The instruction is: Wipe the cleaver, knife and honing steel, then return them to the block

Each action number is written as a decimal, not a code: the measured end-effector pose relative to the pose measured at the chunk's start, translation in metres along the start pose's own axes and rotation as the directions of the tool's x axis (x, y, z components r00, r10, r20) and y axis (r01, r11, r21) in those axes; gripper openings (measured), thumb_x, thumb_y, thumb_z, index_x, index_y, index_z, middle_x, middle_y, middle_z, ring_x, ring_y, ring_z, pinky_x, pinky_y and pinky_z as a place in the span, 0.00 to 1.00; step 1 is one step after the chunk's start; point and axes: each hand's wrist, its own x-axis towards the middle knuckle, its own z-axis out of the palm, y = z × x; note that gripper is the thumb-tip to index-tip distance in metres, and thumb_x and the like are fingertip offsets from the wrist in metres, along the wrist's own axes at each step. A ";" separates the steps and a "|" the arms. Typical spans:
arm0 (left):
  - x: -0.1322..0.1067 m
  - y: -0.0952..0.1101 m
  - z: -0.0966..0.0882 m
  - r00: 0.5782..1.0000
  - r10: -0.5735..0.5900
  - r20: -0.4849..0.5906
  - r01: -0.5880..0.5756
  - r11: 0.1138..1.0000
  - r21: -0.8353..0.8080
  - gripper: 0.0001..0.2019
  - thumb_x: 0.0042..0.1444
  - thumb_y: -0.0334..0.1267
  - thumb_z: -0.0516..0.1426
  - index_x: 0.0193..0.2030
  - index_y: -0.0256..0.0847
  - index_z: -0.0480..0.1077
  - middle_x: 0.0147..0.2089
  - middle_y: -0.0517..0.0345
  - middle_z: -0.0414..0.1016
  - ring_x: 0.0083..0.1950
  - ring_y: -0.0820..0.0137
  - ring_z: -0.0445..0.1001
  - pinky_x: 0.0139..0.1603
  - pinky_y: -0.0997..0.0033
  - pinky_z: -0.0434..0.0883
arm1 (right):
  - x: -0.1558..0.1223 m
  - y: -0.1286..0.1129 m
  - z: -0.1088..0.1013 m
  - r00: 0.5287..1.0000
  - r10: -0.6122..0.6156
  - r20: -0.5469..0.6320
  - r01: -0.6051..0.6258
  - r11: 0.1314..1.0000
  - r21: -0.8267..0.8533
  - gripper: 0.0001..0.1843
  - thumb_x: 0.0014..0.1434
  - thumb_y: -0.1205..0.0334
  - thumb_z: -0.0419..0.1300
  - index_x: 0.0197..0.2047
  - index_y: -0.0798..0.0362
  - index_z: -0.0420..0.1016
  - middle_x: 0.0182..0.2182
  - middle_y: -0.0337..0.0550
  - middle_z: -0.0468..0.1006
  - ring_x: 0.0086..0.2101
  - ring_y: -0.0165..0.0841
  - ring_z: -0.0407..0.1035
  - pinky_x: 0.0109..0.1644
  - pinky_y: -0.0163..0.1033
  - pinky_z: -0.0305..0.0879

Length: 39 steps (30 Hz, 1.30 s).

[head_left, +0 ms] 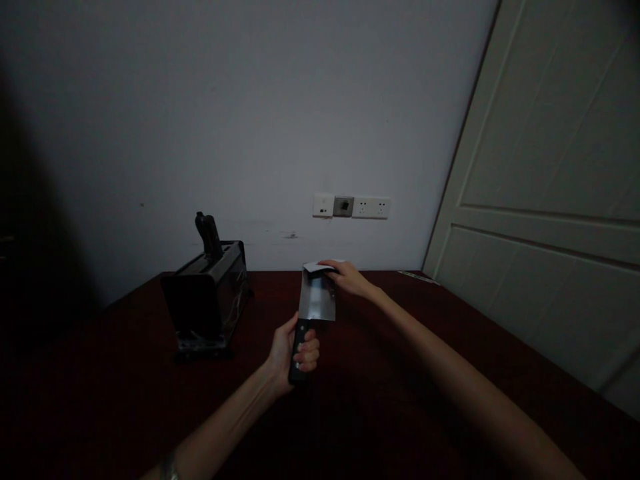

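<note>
My left hand (pixel 290 347) is closed around the black riveted handle of a cleaver (pixel 318 299), its broad steel blade pointing away from me. At the far end of the blade, my right hand (pixel 347 276) is closed on a thin white cloth or tissue (pixel 315 267), which lies against the blade's upper part. The fingers of that hand are partly hidden behind the cloth. To the left stands a dark knife block (pixel 205 293) with black knife handles (pixel 209 235) sticking up out of its slots.
A dark red table (pixel 390 373) lies beneath my hands. Behind it is a pale wall with sockets and a switch (pixel 351 207). On the right a white panelled door (pixel 540 200) rises beside the table edge. The room is dim.
</note>
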 end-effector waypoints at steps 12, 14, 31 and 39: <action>-0.001 0.005 -0.004 0.999 0.041 0.028 -0.042 0.998 0.038 0.25 0.58 0.53 0.41 0.19 0.36 0.56 0.14 0.68 0.44 0.12 0.82 0.43 0.11 0.82 0.47 | -0.075 -0.048 0.006 0.982 -0.139 0.127 0.115 0.977 0.182 0.21 0.57 0.70 0.51 0.53 0.47 0.66 0.49 0.43 0.72 0.49 0.33 0.65 0.54 0.44 0.59; -0.001 0.003 -0.002 0.999 0.033 0.021 -0.034 0.998 0.048 0.26 0.58 0.53 0.40 0.18 0.36 0.56 0.14 0.68 0.44 0.12 0.82 0.42 0.11 0.82 0.47 | -0.059 -0.037 0.002 0.988 -0.122 0.094 0.107 0.983 0.150 0.19 0.57 0.68 0.51 0.52 0.48 0.67 0.49 0.44 0.72 0.49 0.33 0.65 0.54 0.44 0.59; 0.003 -0.011 -0.002 0.998 -0.048 -0.043 0.051 0.996 0.079 0.34 0.57 0.58 0.31 0.15 0.36 0.58 0.12 0.65 0.45 0.11 0.82 0.40 0.09 0.81 0.47 | -0.048 -0.028 0.012 0.985 -0.154 0.076 0.149 0.986 0.069 0.24 0.56 0.71 0.49 0.57 0.52 0.62 0.54 0.47 0.67 0.54 0.33 0.60 0.58 0.44 0.53; 0.002 -0.016 0.000 0.999 -0.040 -0.007 0.041 0.997 0.067 0.33 0.57 0.58 0.34 0.15 0.35 0.59 0.11 0.65 0.46 0.11 0.82 0.40 0.09 0.81 0.49 | -0.017 -0.032 0.018 0.991 -0.136 -0.017 0.136 0.990 -0.027 0.23 0.55 0.72 0.49 0.55 0.57 0.64 0.51 0.52 0.69 0.52 0.36 0.62 0.58 0.46 0.55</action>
